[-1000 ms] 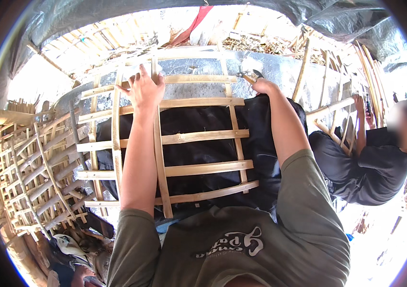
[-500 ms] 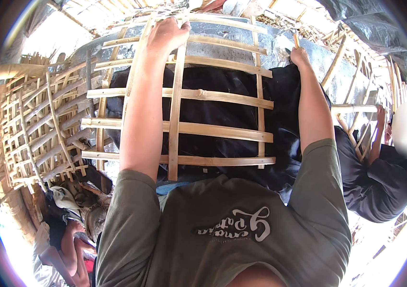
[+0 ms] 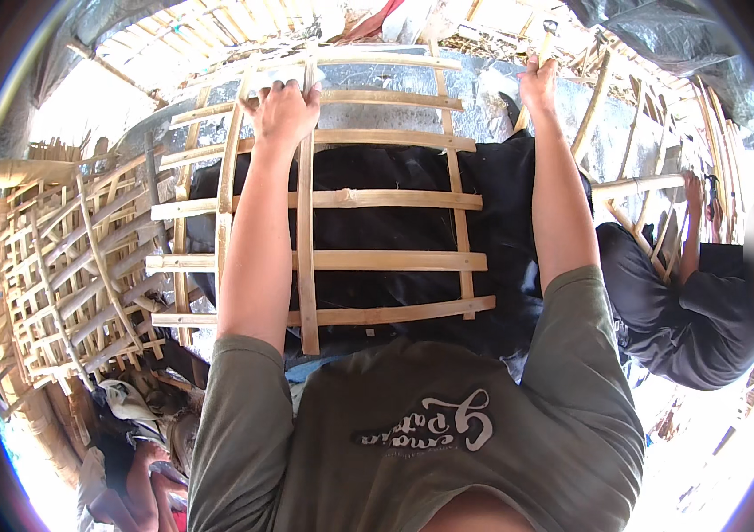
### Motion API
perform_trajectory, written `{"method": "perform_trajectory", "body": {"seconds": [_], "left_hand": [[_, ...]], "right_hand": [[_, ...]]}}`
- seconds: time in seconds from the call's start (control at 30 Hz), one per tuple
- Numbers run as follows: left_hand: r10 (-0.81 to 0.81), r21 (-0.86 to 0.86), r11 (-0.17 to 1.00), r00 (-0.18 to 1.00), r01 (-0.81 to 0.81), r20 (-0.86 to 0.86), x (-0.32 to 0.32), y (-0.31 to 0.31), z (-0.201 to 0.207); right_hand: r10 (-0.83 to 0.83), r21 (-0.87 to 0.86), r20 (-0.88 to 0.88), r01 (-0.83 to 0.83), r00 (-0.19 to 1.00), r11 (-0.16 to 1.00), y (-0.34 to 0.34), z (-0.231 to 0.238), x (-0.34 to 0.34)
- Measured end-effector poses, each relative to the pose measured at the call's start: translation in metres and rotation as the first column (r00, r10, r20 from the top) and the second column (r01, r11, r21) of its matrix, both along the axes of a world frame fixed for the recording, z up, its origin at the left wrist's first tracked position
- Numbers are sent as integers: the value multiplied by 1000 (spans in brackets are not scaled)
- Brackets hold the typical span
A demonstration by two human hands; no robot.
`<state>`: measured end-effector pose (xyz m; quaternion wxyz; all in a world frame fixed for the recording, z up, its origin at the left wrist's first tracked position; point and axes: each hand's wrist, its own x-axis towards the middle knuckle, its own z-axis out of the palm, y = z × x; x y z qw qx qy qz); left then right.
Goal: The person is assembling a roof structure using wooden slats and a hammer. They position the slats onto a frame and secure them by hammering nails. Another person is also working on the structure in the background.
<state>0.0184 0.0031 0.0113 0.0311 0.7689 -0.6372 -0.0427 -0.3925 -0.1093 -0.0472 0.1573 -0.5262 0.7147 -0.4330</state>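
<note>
A frame (image 3: 395,261) of pale bamboo slats, long ones crossed by shorter ones, lies in front of the person's chest. Black cloth (image 3: 377,232) shows through the gaps of the frame and past its right edge. The left hand (image 3: 285,113) is on the far part of the frame, fingers bent over a cross slat, with the thumb at one of the long slats; I cannot tell whether its grip is clamped there or only resting. The right hand (image 3: 538,86) is off the frame's far right corner, its grip closed around the handle of a hammer (image 3: 549,34), head up.

Grey sheeting (image 3: 483,84) spreads beyond the frame, and a red cloth (image 3: 373,22) lies past its far edge. To the frame's left leans a bamboo lattice (image 3: 96,241), with a white bag (image 3: 126,401) off the frame's near left corner. Right of the frame sits a co-worker (image 3: 696,310) in dark clothes, one hand on a bamboo pole (image 3: 639,187).
</note>
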Motion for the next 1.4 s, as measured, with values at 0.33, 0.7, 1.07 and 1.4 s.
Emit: {"method": "perform_trajectory", "body": {"seconds": [0.33, 0.7, 1.07, 1.4], "left_hand": [[-69, -22, 997, 993, 67, -93, 4, -2, -1], [-159, -196, 974, 963, 117, -216, 7, -1, 47], [-391, -555, 784, 915, 277, -96, 43, 5, 112], [-154, -864, 497, 988, 84, 8, 114, 56, 321]], "right_hand": [[112, 43, 113, -117, 987, 992, 24, 40, 6], [325, -369, 404, -173, 855, 913, 66, 72, -28], [253, -322, 540, -81, 803, 943, 73, 75, -25], [214, -227, 557, -101, 803, 969, 66, 67, -23]]}}
